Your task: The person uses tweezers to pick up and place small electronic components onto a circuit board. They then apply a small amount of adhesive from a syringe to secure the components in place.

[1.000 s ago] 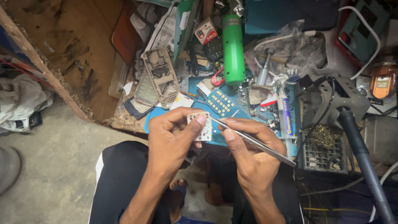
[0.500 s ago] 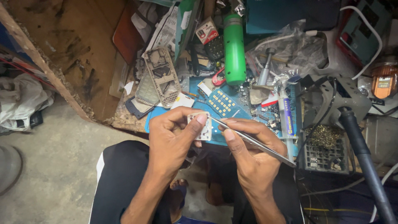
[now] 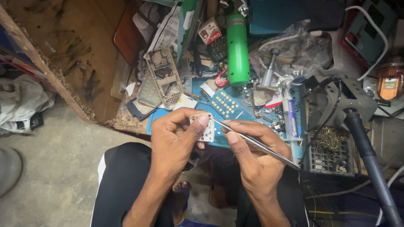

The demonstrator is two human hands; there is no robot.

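A cluttered blue work mat (image 3: 198, 90) lay far. Near it, a small circuit board (image 3: 205, 127) was pinched in the left hand (image 3: 174, 141), while metal tweezers (image 3: 252, 142), gripped by the right hand (image 3: 252, 157), touched its edge; steady, fine placement seemed required.

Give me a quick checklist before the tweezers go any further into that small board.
1. Left hand grips small board between thumb and fingers: ok.
2. Right hand holds metal tweezers in a pen grip: ok.
3. Tweezer tips meet the board's edge: ok.
4. Anything pinched in the tips: cannot tell, too small.
5. Board held above blue mat, not the floor: not ok, it sits at the bench edge over the lap.
6. Green cylinder apart from both hands: ok.
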